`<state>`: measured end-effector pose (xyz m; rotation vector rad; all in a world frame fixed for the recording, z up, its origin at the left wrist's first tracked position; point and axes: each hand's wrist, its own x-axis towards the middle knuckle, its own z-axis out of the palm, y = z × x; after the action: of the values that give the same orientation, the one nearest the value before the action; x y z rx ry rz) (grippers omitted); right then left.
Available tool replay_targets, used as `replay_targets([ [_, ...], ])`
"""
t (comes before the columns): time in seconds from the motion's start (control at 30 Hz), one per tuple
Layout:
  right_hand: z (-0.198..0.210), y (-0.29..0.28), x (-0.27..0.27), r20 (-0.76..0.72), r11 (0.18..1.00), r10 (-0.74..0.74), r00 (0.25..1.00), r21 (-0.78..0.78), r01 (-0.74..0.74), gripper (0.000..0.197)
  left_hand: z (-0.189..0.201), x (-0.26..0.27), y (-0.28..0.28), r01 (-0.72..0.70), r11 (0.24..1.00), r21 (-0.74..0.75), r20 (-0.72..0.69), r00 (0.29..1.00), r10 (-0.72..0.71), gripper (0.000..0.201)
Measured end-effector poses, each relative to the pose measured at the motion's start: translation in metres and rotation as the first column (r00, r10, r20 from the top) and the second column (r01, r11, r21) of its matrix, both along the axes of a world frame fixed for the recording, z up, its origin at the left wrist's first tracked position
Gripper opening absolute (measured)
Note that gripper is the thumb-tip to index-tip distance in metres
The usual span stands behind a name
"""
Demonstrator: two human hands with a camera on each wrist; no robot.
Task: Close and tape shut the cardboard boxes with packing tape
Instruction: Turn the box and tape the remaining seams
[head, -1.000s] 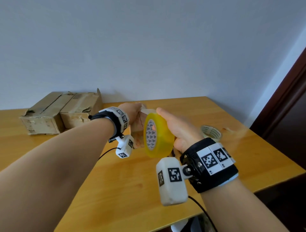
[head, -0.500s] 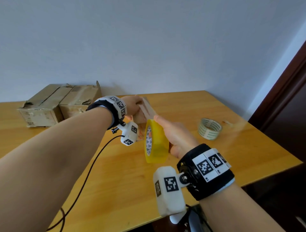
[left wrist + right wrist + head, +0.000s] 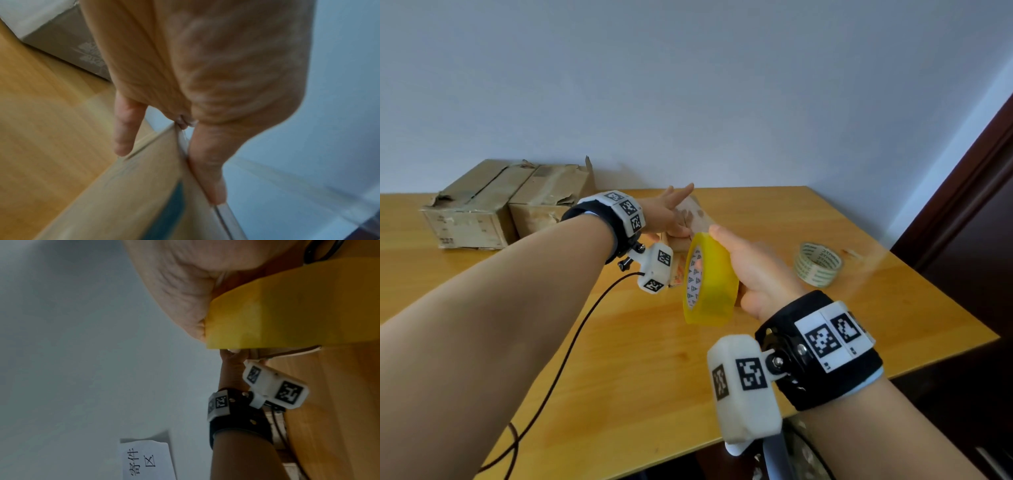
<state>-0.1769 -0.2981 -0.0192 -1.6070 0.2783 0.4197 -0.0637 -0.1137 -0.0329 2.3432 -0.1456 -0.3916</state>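
now the left hand (image 3: 667, 214) lies flat on the small box (image 3: 131, 194). right hand (image 3: 753, 270) grips the yellow tape roll (image 3: 710, 281). next, pull tape across.

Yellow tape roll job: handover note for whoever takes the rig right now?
Right hand: grips the yellow tape roll, held on edge above the table.
Left hand: fingers straight, pressing on the small cardboard box just beyond the roll; a clear tape strip runs along the box edge under the fingers.
Two worn boxes sit side by side at the far left by the wall. A spare clear tape roll lies flat on the right.
Done: taping of the small box has started.
Left: finish and cut that strip; whether the two far boxes are sealed cannot be told.
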Motion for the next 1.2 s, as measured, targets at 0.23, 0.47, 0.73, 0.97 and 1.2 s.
replay_targets([
  [0.23, 0.024, 0.006, -0.002, -0.014, 0.995, -0.040, 0.999, 0.095, 0.041, 0.041, 0.001, -0.011, -0.007, -0.002, 0.994, 0.108, 0.045, 0.999, -0.003, 0.096],
  [0.47, 0.007, 0.009, -0.013, -0.053, 0.994, -0.061, 0.997, 0.092, 0.066, 0.034, 0.005, -0.024, -0.014, 0.020, 0.967, 0.253, 0.082, 0.996, -0.042, 0.086],
  [0.73, -0.008, 0.008, -0.017, -0.069, 0.995, -0.075, 0.995, 0.065, 0.079, 0.038, 0.011, -0.037, -0.018, 0.053, 0.935, 0.349, 0.123, 0.987, -0.102, 0.072],
  [0.97, -0.022, 0.008, -0.018, -0.026, 0.989, -0.146, 0.989, 0.034, 0.147, 0.061, 0.018, -0.046, -0.023, 0.077, 0.878, 0.473, 0.107, 0.984, -0.144, 0.065],
  [1.2, -0.023, -0.003, -0.018, -0.033, 0.994, -0.100, 0.994, 0.034, 0.101, 0.050, 0.020, -0.042, -0.028, 0.098, 0.843, 0.529, 0.078, 0.983, -0.163, 0.069],
])
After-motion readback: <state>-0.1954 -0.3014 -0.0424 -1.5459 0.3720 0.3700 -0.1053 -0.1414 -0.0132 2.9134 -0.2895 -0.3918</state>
